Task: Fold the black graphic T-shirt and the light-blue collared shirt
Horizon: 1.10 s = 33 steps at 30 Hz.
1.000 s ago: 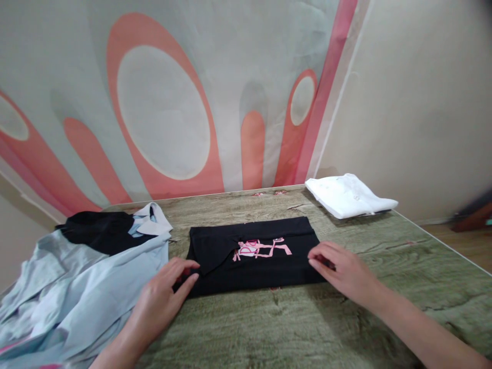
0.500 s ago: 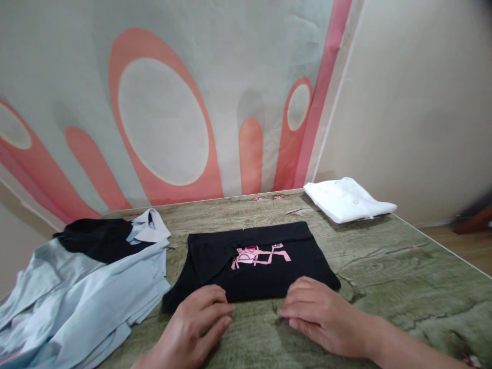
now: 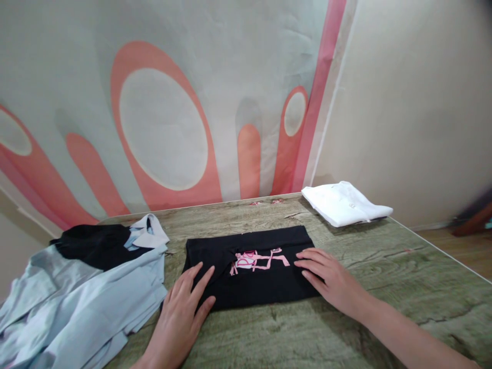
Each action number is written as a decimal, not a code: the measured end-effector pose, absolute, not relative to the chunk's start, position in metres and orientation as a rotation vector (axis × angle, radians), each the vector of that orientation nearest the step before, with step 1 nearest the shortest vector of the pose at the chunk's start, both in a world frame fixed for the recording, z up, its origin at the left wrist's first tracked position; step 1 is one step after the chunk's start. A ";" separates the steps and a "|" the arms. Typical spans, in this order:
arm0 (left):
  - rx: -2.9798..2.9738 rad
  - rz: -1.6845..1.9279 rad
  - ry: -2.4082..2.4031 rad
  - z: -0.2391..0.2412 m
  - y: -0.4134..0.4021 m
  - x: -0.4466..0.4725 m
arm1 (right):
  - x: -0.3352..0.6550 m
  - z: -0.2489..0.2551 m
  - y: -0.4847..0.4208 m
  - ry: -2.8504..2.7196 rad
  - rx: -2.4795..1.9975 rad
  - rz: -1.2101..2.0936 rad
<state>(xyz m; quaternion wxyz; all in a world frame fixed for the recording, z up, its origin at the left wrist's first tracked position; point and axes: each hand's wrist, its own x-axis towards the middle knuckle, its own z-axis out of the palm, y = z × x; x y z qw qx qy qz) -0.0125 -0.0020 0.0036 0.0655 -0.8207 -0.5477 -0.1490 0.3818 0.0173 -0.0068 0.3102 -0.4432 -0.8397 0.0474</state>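
I see the folded black shirt [image 3: 249,266] lying flat at the middle of the table [image 3: 384,287], its long axis running left to right, the pink print [image 3: 258,259] facing up. My left hand [image 3: 184,307] rests open and flat on its near left corner, fingers pointing away from me. My right hand [image 3: 326,277] lies open on the right end, fingers pointing left toward the print. Both hands grip nothing and are about equally near. A light blue shirt [image 3: 88,302] lies to the left, a white folded garment [image 3: 346,204] far right.

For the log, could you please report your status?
Left hand, right hand flat on folded black T-shirt with pink print. Light blue shirts beside it.
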 end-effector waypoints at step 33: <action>-2.907 -0.533 -1.678 0.032 0.064 -0.002 | 0.385 -0.013 0.020 -2.293 -1.157 0.185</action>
